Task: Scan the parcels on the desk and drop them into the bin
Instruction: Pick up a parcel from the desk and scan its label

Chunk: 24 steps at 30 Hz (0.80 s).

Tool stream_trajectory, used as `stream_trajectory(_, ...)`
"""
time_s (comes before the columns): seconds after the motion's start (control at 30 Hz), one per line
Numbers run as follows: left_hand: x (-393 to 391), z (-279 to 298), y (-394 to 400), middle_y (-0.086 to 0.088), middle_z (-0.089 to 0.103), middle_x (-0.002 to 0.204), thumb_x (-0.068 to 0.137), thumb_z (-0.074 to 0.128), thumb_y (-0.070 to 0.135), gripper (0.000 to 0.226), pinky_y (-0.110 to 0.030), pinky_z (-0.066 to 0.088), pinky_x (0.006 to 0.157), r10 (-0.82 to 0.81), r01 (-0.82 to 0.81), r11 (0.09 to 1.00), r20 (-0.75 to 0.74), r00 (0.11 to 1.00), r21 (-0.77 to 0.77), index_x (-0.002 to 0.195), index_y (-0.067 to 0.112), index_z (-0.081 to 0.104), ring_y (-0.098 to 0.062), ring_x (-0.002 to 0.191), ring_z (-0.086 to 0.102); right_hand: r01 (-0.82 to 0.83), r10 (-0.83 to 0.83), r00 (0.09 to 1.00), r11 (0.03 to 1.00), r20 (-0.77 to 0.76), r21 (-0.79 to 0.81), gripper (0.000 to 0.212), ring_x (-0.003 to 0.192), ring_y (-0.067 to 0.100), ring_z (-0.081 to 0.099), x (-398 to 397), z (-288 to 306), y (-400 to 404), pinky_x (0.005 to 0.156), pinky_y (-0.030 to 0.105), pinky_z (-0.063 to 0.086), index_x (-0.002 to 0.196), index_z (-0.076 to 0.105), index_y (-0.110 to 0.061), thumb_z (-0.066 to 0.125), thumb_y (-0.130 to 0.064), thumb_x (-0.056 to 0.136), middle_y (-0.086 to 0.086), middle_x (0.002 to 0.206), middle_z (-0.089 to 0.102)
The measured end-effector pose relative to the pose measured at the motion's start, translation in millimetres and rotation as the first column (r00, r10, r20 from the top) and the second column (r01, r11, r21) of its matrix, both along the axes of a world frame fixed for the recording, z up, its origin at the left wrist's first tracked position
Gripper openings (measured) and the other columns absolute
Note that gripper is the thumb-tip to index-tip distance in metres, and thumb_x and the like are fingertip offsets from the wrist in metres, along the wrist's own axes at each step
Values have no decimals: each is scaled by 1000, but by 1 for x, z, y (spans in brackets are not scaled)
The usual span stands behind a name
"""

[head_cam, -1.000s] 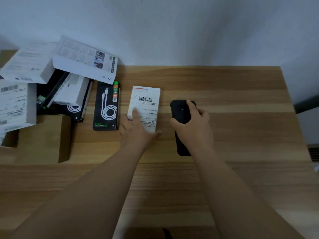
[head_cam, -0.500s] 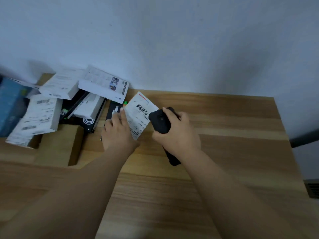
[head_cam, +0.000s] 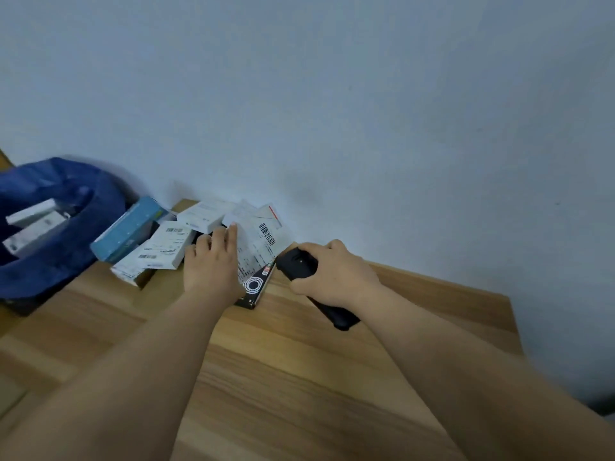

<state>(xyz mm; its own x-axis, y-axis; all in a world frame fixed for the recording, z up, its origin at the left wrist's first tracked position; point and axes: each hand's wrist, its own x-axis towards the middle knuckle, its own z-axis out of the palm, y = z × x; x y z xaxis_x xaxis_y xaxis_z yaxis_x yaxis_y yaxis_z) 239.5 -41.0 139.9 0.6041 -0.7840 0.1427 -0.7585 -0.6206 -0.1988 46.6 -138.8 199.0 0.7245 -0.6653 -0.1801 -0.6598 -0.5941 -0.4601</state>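
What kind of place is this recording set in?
Probably a small parcel-sorting desk in a plain room: a wooden desk against a bare wall, a pile of labelled boxes, a blue bin holding parcels, and a black scanner in hand.

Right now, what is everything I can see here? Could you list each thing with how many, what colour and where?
Desk: one, light wood, fills the lower view.
Wall: one, pale blue-grey, behind the desk.
Bin: one, lined with dark blue, far left; white boxes lie inside, count unclear.
Blue box: one, light blue, tilted beside the bin.
White boxes in a pile: several, with barcode labels, at the desk's back left.
Labelled parcel: one, white label on a black pack, lifted at the centre.
Scanner: one, black, centre right.
Left hand: holds the labelled parcel.
Right hand: grips the scanner.
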Motion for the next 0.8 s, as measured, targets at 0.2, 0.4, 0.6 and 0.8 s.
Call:
stream_trajectory(0.2, -11, 14, 23, -8, 23, 152, 70, 69, 69, 122, -43, 33, 108, 18, -15, 998, 49, 999, -53, 155, 14, 1, -30, 133, 34, -96, 92, 994, 992, -53, -83, 70, 116, 30, 55, -7, 21, 17, 94, 37, 48, 145, 40, -45, 64, -56, 81, 0, 128, 45)
stream_trajectory(0.4, -12, 32, 62, -8, 18, 154, 77, 62, 63, 117, -42, 31, 111, 81, -78, 996, 70, 994, -36, 155, 12, -9, -29, 136, 31, -186, 167, 978, 969, -125, -164, 66, 113, 30, 56, -12, 42, 33, 83, 33, 43, 142, 45, -44, 64, -57, 80, 1, 124, 46)
stream_trajectory(0.6, 2, 46, 123, -8, 19, 153, 76, 65, 62, 119, -42, 31, 111, 239, -235, 969, 46, 970, -78, 155, 13, -9, -30, 135, 32, -238, 227, 970, 954, -83, -182, 65, 112, 28, 55, 15, 67, 63, 90, 35, 47, 140, 44, -46, 66, -55, 79, -1, 125, 46)
stream_trajectory(0.8, 22, 74, 192, -12, 23, 148, 71, 66, 67, 112, -42, 40, 100, 468, -530, 831, -304, 830, -168, 155, 23, 6, -35, 129, 36, -324, 341, 929, 937, 145, -132, 68, 114, 25, 57, 74, 76, 136, 95, 37, 48, 140, 40, -50, 66, -51, 78, -4, 127, 42)
